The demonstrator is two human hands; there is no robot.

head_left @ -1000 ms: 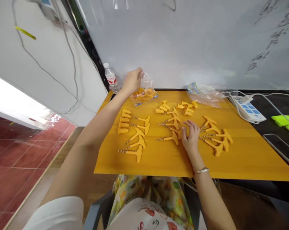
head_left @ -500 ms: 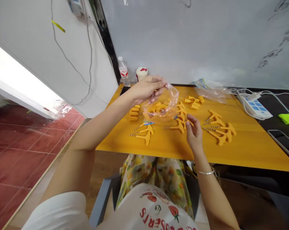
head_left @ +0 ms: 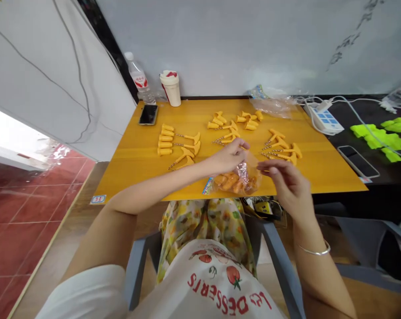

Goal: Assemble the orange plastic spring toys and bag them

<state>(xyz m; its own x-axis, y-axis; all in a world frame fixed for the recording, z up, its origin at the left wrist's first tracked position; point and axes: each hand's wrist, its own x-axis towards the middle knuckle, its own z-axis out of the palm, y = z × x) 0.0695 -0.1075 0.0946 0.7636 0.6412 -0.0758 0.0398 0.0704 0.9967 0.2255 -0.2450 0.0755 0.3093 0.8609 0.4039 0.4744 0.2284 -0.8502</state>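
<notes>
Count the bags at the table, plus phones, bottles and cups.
Bags: 2 (held bag, back bag)
Phones: 2 (table phone, right-hand phone)
Bottles: 1 (bottle)
Cups: 1 (cup)
Total: 6

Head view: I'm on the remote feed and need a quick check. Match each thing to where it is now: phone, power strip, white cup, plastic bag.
Things:
1. phone
2. power strip
3. white cup
4. plastic bag

Places:
A. held in the left hand
B. lying flat on the yellow table
C. on the black desk
D. upright beside the water bottle

Pairs: 1-B, 2-C, 3-D, 4-A.
</notes>
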